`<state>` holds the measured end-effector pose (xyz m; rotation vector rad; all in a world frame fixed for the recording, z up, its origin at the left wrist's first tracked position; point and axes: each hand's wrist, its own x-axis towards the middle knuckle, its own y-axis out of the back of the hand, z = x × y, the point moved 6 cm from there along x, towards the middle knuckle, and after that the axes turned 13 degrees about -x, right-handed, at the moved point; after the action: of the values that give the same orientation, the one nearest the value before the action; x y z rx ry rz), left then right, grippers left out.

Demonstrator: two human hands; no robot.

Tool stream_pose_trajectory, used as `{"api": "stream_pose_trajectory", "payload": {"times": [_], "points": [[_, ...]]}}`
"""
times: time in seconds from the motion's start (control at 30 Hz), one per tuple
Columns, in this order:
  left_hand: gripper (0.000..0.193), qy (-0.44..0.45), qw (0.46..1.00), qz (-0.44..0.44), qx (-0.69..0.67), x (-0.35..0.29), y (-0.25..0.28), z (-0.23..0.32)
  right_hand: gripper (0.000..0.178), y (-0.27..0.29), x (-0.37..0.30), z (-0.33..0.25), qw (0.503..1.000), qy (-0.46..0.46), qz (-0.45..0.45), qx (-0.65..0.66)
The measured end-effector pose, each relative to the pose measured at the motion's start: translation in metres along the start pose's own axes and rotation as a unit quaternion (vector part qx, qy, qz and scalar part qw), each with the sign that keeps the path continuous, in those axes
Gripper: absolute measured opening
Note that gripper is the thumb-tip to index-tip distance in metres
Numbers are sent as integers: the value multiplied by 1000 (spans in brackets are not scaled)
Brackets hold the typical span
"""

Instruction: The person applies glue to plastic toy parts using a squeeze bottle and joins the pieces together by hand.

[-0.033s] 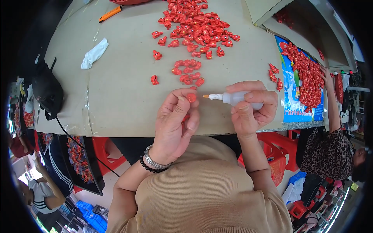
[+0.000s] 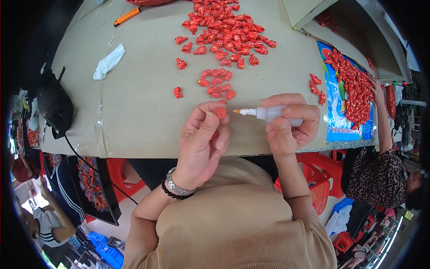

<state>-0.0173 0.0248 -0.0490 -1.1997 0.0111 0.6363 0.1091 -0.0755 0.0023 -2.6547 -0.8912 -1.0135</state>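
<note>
Tabletop [image 2: 148, 116] of dull grey stretches in front of me, with my body at its near edge. Toward its right end lies a blue printed sheet [image 2: 332, 120], and a heap of red pieces [image 2: 351, 85] covers much of it, with another person's hand [image 2: 378, 87] at that heap's right side. A second heap [image 2: 233, 33] of small red pieces spreads across the far middle. At the left edge sits a black object [image 2: 54, 105] with a cable; I cannot tell what it is.

My left hand [image 2: 204, 141] and right hand [image 2: 293, 123] face each other over the near middle, the left wrist wearing a silver band [image 2: 179, 185]. Far to the left lies a crumpled white cloth [image 2: 109, 62]. My right fingers are wrapped around a translucent white bottle [image 2: 268, 113], tipped sideways so it points left. Farther off on the left is an orange pen-like tool [image 2: 127, 16].

Just beyond my left hand rests a cluster of glossy red bits [image 2: 217, 81], with a lone red piece [image 2: 178, 92] to their left. My left thumb and fingertips pinch a small red bead [image 2: 221, 113]. The bottle's tan tip [image 2: 237, 111] is just right of that bead, apart from it.
</note>
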Motion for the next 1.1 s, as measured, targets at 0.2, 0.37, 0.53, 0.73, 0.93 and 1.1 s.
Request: {"api": "stream_pose_trajectory", "payload": {"times": [0.2, 0.37, 0.53, 0.73, 0.93, 1.1], "points": [[21, -2, 1000, -1, -2, -1, -1, 0, 19, -1, -1, 0, 1000, 2, -3, -11], [23, -3, 1000, -13, -8, 0, 1, 1, 19, -2, -1, 1, 1000, 4, -5, -10], [20, -16, 999, -30, -16, 1, 3, 2, 19, -2, -2, -1, 1000, 8, -4, -16], [16, -10, 999, -33, -33, 2, 3, 3, 17, 1, 0, 3, 999, -29, 17, 25], [15, -7, 998, -46, -35, 2, 2, 2, 16, -2, 0, 4, 998, -37, 5, 41], [15, -9, 999, -42, -33, 1, 0, 3, 16, -3, 0, 2, 999, -34, -2, 25]]}}
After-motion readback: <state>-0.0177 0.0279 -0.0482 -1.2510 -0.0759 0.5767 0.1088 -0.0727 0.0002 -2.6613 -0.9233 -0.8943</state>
